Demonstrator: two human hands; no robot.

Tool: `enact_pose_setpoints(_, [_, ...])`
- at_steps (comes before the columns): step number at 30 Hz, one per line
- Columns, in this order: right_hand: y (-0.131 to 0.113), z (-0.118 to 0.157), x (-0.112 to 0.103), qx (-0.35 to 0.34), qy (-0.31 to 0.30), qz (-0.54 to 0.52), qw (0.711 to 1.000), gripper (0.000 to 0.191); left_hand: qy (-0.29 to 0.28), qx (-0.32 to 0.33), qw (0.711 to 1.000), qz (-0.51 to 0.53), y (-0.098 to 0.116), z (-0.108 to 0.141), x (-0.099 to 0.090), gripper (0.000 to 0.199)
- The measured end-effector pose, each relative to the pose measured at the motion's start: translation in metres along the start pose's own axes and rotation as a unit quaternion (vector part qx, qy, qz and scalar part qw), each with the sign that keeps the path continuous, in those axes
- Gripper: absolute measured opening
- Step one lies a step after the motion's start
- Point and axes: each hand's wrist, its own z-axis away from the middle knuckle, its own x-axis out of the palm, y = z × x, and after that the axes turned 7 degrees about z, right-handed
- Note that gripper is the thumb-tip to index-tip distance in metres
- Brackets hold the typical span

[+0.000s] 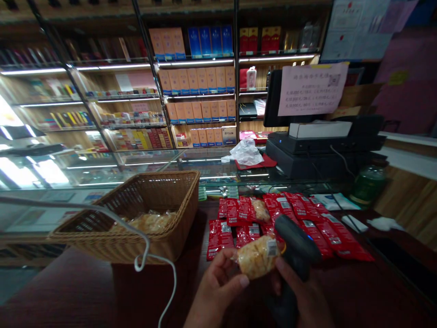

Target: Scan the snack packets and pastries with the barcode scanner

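Note:
My left hand (218, 287) pinches the left end of a clear-wrapped pale yellow snack packet (256, 258). A white barcode label (272, 248) faces up on the packet's right end. My right hand (303, 291) is closed around the handle of a dark barcode scanner (296, 241). One of its fingertips lies at the packet's right edge; whether it presses on it I cannot tell. The scanner's head is tilted up and left, just beyond the label. Behind both hands lie several red snack packets (317, 237), with another pale snack packet (260, 210) on top of them.
At the left stands a wicker basket (184, 218) with wrapped pale snacks (150, 222) inside. A white cable (112, 213) loops in front of it. Behind are a glass counter (208, 168) and a till (290, 148). On the right, a green jar (368, 184) stands near a dark phone-like slab (403, 259).

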Motion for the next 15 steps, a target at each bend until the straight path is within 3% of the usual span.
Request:
enact_pose_setpoints(4, [0.006,0.002,0.002,0.001,0.012,0.014,1.0,0.051,0.076,0.011,0.996,0.034,-0.004,0.004,0.007,0.045])
enact_pose_setpoints(11, [0.0,0.011,-0.004,-0.16,0.007,0.115,0.98,0.059,0.158,0.048,0.986,0.023,0.005,-0.004,0.005,0.031])
enact_pose_setpoints(15, [-0.016,0.01,-0.022,-0.151,-0.03,0.159,0.975,0.05,0.202,0.115,0.972,-0.044,0.019,-0.014,-0.009,0.029])
